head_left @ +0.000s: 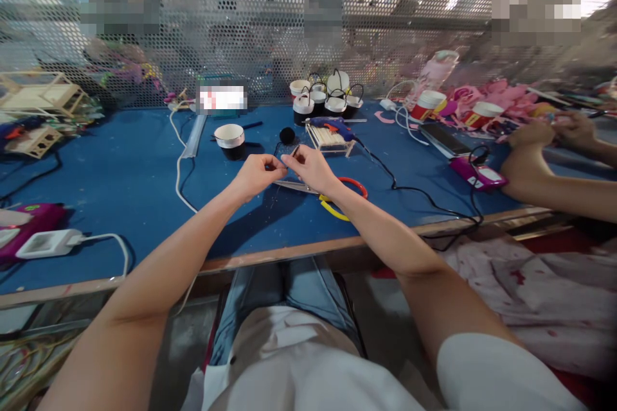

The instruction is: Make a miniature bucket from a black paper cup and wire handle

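My left hand (258, 174) and my right hand (311, 169) meet above the blue table, fingertips pinched close together. Whatever lies between the fingers is too small to make out. Just beyond them is a round black piece (287, 135), with a thin dark wire near it. Scissors with a red and yellow handle (334, 208) lie under my right wrist, blades pointing left. A white and black cup (230, 141) stands to the left, beyond my left hand. Behind my right hand, a blue glue gun (337, 128) rests on a small rack of pale sticks (324, 139).
Several small cups with black handles (335, 104) stand at the back against a perforated metal screen (270, 32). Cords cross the blue table (144, 173). A purple power strip (36, 231) sits at left, another (477, 173) at right, near another person's hands (554, 131) and pink material.
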A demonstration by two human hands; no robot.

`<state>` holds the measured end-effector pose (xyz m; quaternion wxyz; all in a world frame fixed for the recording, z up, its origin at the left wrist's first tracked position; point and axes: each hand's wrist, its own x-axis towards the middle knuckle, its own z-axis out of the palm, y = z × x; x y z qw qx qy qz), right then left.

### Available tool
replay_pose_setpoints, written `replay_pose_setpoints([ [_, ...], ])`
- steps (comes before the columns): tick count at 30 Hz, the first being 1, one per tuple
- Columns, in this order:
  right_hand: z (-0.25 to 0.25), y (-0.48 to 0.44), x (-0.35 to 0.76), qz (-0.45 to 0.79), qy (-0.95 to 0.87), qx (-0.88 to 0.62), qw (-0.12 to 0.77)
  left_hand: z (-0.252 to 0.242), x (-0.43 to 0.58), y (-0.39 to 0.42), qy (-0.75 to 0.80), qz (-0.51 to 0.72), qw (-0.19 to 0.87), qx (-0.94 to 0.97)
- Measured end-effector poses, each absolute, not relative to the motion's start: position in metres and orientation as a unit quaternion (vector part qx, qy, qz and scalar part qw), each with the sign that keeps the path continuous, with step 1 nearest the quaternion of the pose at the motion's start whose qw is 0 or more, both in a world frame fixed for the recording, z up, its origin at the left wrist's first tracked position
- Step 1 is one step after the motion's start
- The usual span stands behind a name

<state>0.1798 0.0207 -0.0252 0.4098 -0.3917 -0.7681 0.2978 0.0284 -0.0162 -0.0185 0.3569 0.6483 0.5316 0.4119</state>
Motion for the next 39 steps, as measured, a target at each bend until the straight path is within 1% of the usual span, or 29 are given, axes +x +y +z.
replay_pose_setpoints([
  [3, -0.0256, 0.0215, 0.1805, 0.337, -0.764, -0.375, 0.403, -0.0171, 0.0277, -0.0164, 0.533, 0.407, 0.374, 0.641],
  [6, -0.0263, 0.0239, 0.1821, 0.422, -0.755, -0.308, 0.397, -0.0146, 0.0268, -0.0169, 0.53, 0.397, 0.394, 0.637],
  [8, -0.0265, 0.0252, 0.1833, 0.453, -0.753, -0.273, 0.391, -0.0131, 0.0264, -0.0174, 0.526, 0.389, 0.41, 0.635],
  [11, -0.026, 0.0256, 0.1841, 0.435, -0.763, -0.285, 0.383, -0.012, 0.0259, -0.0176, 0.523, 0.383, 0.415, 0.639],
  [17, -0.0251, 0.0236, 0.1823, 0.364, -0.769, -0.342, 0.399, -0.0152, 0.0239, -0.0153, 0.513, 0.39, 0.381, 0.663],
  [21, -0.0249, 0.0223, 0.1811, 0.349, -0.766, -0.36, 0.403, -0.017, 0.0249, -0.0152, 0.514, 0.389, 0.368, 0.67],
  [27, -0.0256, 0.0202, 0.1795, 0.381, -0.74, -0.372, 0.411, -0.0158, 0.0265, -0.0171, 0.509, 0.393, 0.386, 0.662],
  [30, -0.0259, 0.021, 0.1802, 0.431, -0.724, -0.359, 0.401, -0.0146, 0.0265, -0.0174, 0.507, 0.392, 0.414, 0.646],
  [34, -0.0241, 0.0227, 0.1824, 0.502, -0.712, -0.303, 0.387, -0.0128, 0.0263, -0.0174, 0.504, 0.389, 0.474, 0.608],
  [39, -0.0213, 0.0221, 0.1828, 0.492, -0.718, -0.313, 0.381, -0.0127, 0.0231, -0.0169, 0.487, 0.376, 0.499, 0.611],
])
